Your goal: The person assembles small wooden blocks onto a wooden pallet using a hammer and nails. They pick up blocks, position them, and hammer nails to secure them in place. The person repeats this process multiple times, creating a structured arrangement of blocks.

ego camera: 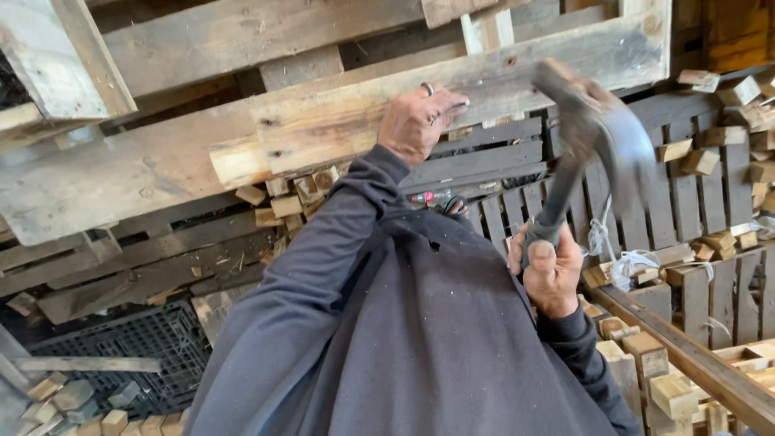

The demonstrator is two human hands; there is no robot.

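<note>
Head view, the only one I have: my left hand [417, 121] is pressed against the weathered pallet board [387, 105], fingers [452, 105] curled over its lower edge and gripping it, a ring showing on one of them. That board runs long-ways from lower left up to upper right across the picture, tilted a little, with a paler cut block [240, 159] at its left end.

My right hand [551, 274] sits below and to the right of the board, fingers closed tight around the grip of a hammer [593, 137]. The hammer's handle rises from that fist up and to the right, and its blurred head is just beside the board's lower edge, right of my left hand. So the left hand is on the board and the hammer head close to it.

Small wood offcuts [291, 198] lie stacked beneath the board, and a dark slatted pallet [694, 202] stands behind the hammer.
</note>
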